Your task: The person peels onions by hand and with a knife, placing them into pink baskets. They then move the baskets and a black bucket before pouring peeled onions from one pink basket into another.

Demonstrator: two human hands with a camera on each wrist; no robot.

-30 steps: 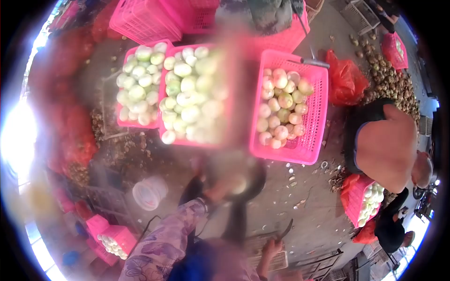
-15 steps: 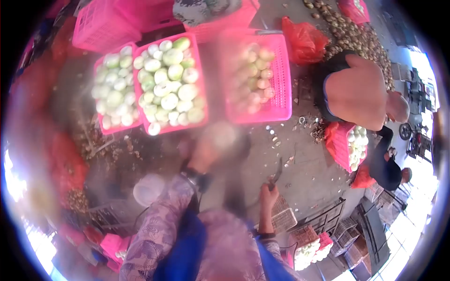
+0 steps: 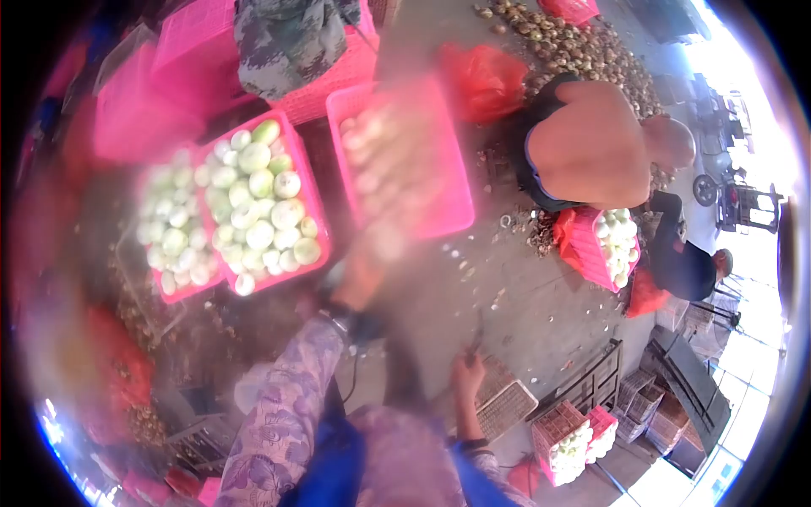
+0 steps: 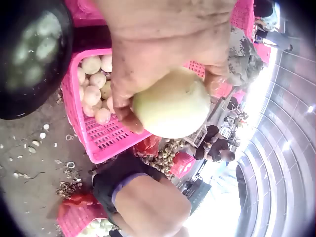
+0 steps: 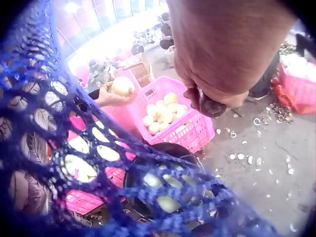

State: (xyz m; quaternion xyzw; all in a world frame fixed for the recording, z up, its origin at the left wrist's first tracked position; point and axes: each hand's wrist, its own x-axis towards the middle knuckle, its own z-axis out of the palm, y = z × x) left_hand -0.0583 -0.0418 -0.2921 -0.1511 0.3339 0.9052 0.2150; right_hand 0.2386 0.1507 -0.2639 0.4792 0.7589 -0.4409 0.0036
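Observation:
My left hand (image 4: 168,44) grips a peeled onion (image 4: 173,106), thumb and fingers spread round its sides. In the head view that hand (image 3: 361,279) reaches forward, its onion blurred at the near edge of a pink crate (image 3: 456,198) of onions. Below the hand, a black bucket (image 4: 61,94) holds pale onions in water. My right hand (image 3: 467,372) is low beside my body, curled round a knife (image 3: 479,331) whose blade points forward. In the right wrist view only the dark handle end (image 5: 212,106) shows below the fist.
Two pink crates of peeled onions (image 3: 253,203) stand at the left, before stacked pink crates (image 3: 182,63). A person (image 3: 583,144) bends over at the right, near a heap of unpeeled onions (image 3: 583,46). Peel scraps (image 5: 240,157) litter the floor.
The head view has swung, so the crates sit further left. My left hand has moved with its onion from over the bucket towards the crate's near edge. The right hand keeps the knife.

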